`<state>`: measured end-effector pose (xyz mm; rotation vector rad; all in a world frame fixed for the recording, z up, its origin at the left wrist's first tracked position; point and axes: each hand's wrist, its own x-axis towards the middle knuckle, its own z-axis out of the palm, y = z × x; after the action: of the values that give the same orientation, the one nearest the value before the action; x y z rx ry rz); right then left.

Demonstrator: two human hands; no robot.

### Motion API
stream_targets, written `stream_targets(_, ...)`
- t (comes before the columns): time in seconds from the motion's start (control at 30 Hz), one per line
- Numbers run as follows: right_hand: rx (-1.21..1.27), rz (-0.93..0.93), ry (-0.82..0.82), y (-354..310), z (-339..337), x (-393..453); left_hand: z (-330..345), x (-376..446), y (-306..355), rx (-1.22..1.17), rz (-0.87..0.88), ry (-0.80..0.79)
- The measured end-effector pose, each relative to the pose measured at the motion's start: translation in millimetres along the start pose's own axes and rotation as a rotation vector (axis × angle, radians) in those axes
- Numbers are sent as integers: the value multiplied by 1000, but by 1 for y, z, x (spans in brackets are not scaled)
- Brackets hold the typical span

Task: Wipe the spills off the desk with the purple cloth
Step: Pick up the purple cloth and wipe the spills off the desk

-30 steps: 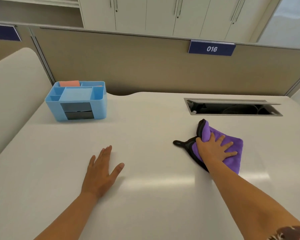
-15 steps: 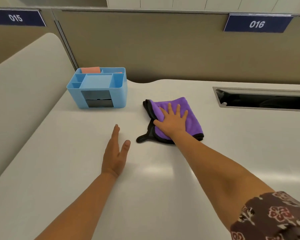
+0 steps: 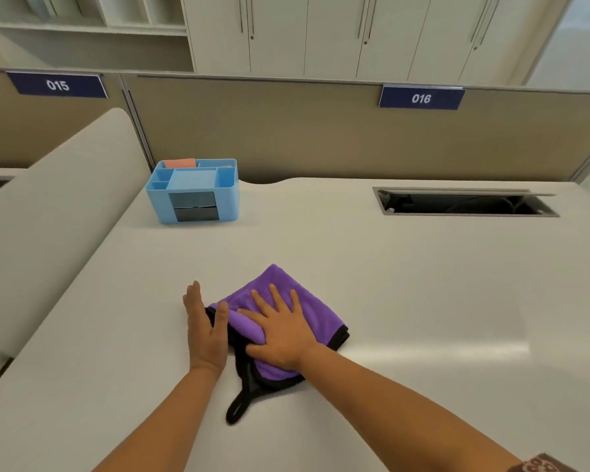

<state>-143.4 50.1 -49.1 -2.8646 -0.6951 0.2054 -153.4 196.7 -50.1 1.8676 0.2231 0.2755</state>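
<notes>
My right hand [image 3: 280, 330] lies flat on the purple cloth [image 3: 286, 301], palm down, fingers spread and pointing toward the far side, pressing it against the desk [image 3: 423, 284] rather than gripping it. The cloth sits near the middle of the desk, on the near side, folded into a rough square with one corner pointing far; its black edging shows along the right and near sides, and a black loop [image 3: 239, 405] trails out from its near-left corner onto the bare surface. My left hand [image 3: 205, 330] rests just left of the cloth, open and holding nothing, fingers together and straight, standing more on its edge than flat, with the thumb touching the cloth's left edge where the purple fabric bunches into a roll. The two hands are close, with only that bunched fold between them. Far to the left a blue organiser [image 3: 195, 192] stands on the desk near the partition [image 3: 304, 131], well apart from the cloth, with something pink [image 3: 179, 163] in its far-left compartment and two dark drawers on its front. Far to the right a cable slot [image 3: 464, 202] is cut into the desk, its lid raised. The partition carries two blue signs, 015 [image 3: 58, 85] on the left and 016 [image 3: 421, 98] on the right. I cannot make out any spill on the desk
</notes>
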Motion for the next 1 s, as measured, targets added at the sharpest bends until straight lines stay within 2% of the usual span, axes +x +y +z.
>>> stream_targets(0.23,0,-51,-26,-13,14,-93,-25,-52,-5,96,70,-121)
stream_targets(0.43,-4,49,-13,0,21,-156,-24,-77,-15,430,243,-336)
stream_targets(0.7,25,464,83,47,15,-225,-23,-86,-19,663,415,-511)
stream_targets(0.83,78,759,196,61,12,-227,-11,-89,-8,788,450,-541)
stream_targets(1.0,116,1059,272,93,4,-220,24,-98,15,795,505,-630)
